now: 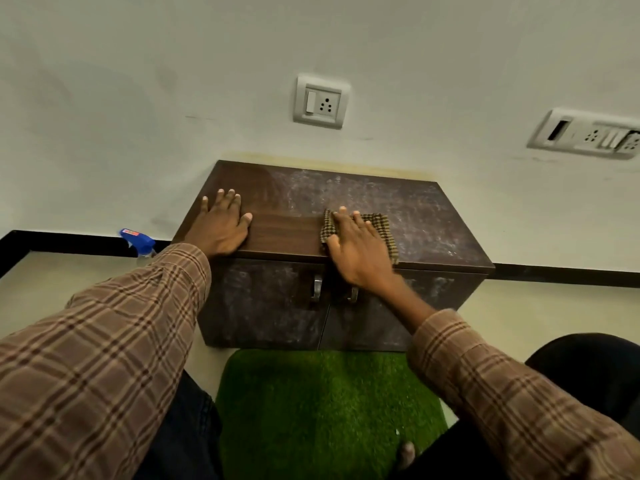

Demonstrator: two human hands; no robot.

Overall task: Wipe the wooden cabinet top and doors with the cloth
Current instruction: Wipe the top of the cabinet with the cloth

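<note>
1. Pressing flat, the right hand (360, 251) spreads straight fingers over a brown checked woven cloth (379, 228) at the near edge of the dusty dark wooden cabinet (346, 202) top.
2. Left hand (221, 225) lies open and flat at the top's smoother left end.

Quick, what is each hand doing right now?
Left hand: open, flat on the dark wooden cabinet top.
Right hand: open, pressing the brown checked cloth.

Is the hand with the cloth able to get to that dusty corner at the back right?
Probably yes. The right hand presses the cloth flat on the cabinet top, and nothing stands between it and that dusty corner.
</note>
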